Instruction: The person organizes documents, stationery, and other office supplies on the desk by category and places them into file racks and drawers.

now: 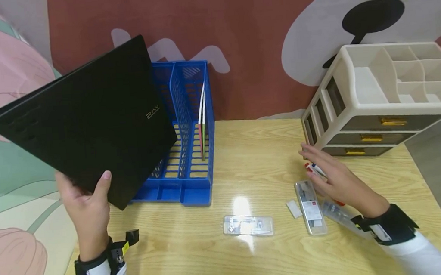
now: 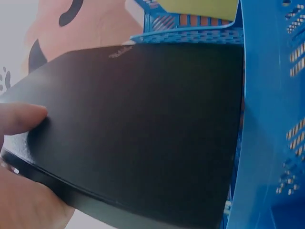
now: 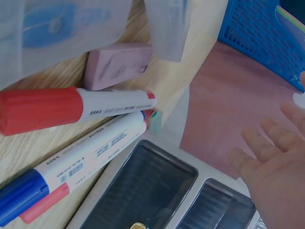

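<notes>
My left hand grips a black folder near its lower edge, thumb on the front cover. The folder tilts over the left part of a blue file rack and covers some of its slots. In the left wrist view the folder's far end lies along the rack's blue side wall. On the right, my right hand is held with fingers extended, nothing in its grasp. It partly hides the markers in the head view; the right wrist view shows a red marker and a blue-capped marker.
Thin booklets stand in the rack's right slot. A white drawer organizer is at the back right. On the wooden table lie a clear case, another clear case and an eraser. A patterned cloth hangs behind.
</notes>
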The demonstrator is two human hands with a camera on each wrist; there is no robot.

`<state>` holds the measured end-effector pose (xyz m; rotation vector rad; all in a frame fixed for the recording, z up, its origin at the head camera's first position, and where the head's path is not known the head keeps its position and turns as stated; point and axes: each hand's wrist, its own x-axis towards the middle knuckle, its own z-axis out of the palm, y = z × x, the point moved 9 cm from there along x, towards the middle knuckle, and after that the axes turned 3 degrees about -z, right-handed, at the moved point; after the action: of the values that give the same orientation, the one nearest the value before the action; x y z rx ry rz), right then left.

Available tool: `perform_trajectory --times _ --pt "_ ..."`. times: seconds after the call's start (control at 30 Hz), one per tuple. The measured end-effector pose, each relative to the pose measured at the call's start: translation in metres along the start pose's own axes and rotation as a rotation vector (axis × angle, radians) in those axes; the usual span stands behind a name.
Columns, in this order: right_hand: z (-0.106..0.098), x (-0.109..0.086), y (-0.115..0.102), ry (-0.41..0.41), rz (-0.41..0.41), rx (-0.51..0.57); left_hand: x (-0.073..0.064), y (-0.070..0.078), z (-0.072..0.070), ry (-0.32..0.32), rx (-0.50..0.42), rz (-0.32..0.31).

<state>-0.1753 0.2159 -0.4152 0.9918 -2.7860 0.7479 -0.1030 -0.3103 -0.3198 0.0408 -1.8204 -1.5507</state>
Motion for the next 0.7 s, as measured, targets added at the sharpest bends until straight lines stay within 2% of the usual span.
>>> perform_trajectory --times 0.07,0.13,0.23,0.4,0.53,0.7 --pt "0.001 0.001 -0.002 -0.009 0.000 0.003 0.001 -0.001 0.005 0.004 0.071 0.003" --pt "0.001 0.002 -0.003 -0.017 0.001 0.008 0.002 -0.001 0.010 0.017 0.099 0.000" --pt "0.002 0.002 -0.003 -0.015 0.003 0.015 0.003 0.000 0.019 0.035 0.131 -0.003" --pt "0.003 0.000 -0.002 -0.003 -0.006 0.021 0.004 0.009 0.037 0.072 0.131 -0.050" --pt "0.003 -0.001 0.001 -0.007 0.008 0.023 0.004 0.015 0.051 0.065 0.192 -0.057" --pt "0.003 -0.004 0.005 -0.016 0.021 0.002 0.006 -0.005 0.061 0.051 0.219 -0.051"
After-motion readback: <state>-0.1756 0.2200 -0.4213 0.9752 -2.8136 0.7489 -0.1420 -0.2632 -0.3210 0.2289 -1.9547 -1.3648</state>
